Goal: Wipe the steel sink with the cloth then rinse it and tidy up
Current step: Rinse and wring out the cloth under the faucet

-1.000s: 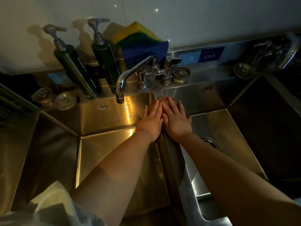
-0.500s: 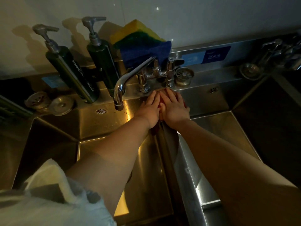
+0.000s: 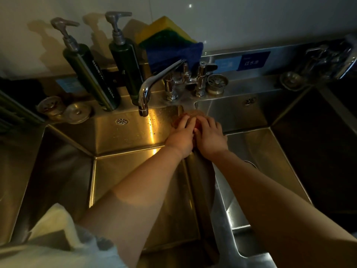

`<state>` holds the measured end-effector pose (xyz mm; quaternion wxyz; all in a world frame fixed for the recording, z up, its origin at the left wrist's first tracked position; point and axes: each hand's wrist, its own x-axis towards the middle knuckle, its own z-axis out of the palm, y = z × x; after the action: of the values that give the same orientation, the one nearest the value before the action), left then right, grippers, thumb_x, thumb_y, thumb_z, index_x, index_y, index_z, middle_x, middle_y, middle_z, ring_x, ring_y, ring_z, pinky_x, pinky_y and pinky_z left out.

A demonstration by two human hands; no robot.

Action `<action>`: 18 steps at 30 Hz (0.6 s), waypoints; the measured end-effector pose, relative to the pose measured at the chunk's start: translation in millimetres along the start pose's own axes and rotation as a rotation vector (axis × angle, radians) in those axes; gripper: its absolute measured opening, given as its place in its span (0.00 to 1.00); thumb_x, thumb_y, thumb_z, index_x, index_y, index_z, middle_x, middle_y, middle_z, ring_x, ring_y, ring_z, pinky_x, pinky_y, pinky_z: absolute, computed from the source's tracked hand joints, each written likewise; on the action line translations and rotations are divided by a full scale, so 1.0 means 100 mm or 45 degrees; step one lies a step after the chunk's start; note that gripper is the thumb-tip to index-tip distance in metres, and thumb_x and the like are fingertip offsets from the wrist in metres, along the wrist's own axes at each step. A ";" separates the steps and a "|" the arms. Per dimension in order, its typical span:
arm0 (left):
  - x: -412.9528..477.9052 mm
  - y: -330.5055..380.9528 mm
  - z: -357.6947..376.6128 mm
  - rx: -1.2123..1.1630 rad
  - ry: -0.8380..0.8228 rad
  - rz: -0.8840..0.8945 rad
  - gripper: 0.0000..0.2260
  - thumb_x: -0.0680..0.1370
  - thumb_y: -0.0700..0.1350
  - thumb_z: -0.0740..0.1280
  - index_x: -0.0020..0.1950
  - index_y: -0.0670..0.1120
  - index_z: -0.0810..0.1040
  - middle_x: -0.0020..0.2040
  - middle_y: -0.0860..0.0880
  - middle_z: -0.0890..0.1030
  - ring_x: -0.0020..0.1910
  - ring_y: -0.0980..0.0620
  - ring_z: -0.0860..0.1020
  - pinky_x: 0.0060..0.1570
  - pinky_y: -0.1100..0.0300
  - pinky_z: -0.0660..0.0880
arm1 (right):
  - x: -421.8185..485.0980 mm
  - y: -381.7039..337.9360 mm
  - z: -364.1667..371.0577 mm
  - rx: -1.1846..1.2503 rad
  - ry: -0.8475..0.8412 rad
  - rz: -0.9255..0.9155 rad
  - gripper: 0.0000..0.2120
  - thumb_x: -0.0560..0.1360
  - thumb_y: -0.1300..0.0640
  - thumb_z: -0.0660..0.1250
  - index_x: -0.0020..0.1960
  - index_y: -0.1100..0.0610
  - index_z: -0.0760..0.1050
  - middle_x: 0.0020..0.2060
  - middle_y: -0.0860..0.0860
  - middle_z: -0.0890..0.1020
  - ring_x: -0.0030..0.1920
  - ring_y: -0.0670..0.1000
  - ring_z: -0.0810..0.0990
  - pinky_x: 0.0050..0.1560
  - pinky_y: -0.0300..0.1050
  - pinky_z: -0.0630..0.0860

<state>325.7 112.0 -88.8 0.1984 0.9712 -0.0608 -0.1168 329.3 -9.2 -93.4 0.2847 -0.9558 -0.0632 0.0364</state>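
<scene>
Pressing: you have both hands flat, side by side, on the cloth [image 3: 191, 115] at the far end of the divider [image 3: 201, 182] between two basins.
Left hand [image 3: 181, 135]: your fingers lie spread and extended over the cloth, palm down, not curled around it.
Right hand [image 3: 210, 138]: same posture, just beside the left, thumbs nearly touching.
Cloth: reddish-brown, mostly hidden under your fingers; only its far edge shows, just below the tap base.
Steel sink [image 3: 123, 167]: the left basin is lit gold, with droplets on its back wall; the right basin [image 3: 251, 120] is darker.
Faucet [image 3: 154, 84]: its spout points over the left basin, to the left of your hands.
Behind: two dark pump bottles [image 3: 90, 74] and stacked sponges [image 3: 166, 39] against the wall.
</scene>
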 end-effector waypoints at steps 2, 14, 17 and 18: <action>-0.14 0.06 0.05 -0.008 0.004 -0.017 0.27 0.81 0.45 0.55 0.77 0.53 0.47 0.77 0.52 0.44 0.69 0.38 0.62 0.67 0.50 0.64 | -0.15 0.03 -0.01 -0.010 0.003 0.000 0.19 0.79 0.45 0.52 0.69 0.45 0.58 0.70 0.50 0.61 0.68 0.56 0.61 0.58 0.62 0.65; -1.26 0.50 0.42 0.015 0.007 -0.088 0.26 0.81 0.47 0.54 0.77 0.52 0.49 0.77 0.52 0.47 0.70 0.39 0.62 0.66 0.48 0.65 | -1.33 0.23 -0.10 -0.052 -0.039 -0.072 0.19 0.78 0.45 0.54 0.68 0.47 0.59 0.66 0.50 0.63 0.63 0.55 0.63 0.55 0.60 0.67; -1.53 0.60 0.49 0.015 -0.012 -0.138 0.26 0.81 0.48 0.54 0.77 0.53 0.48 0.78 0.53 0.47 0.70 0.39 0.62 0.66 0.47 0.65 | -1.61 0.26 -0.13 -0.063 -0.060 -0.102 0.19 0.78 0.46 0.55 0.67 0.48 0.60 0.65 0.50 0.63 0.62 0.55 0.63 0.54 0.61 0.69; -1.61 0.63 0.51 0.004 -0.022 -0.150 0.26 0.81 0.48 0.54 0.77 0.53 0.48 0.78 0.53 0.47 0.71 0.40 0.61 0.67 0.46 0.65 | -1.69 0.26 -0.14 -0.077 -0.069 -0.096 0.19 0.78 0.46 0.55 0.67 0.49 0.60 0.65 0.50 0.64 0.62 0.55 0.63 0.54 0.61 0.69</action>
<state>153.2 61.9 -76.3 0.1890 0.9724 -0.0053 -0.1365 166.6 -62.6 -90.3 0.2550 -0.9596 -0.1078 0.0496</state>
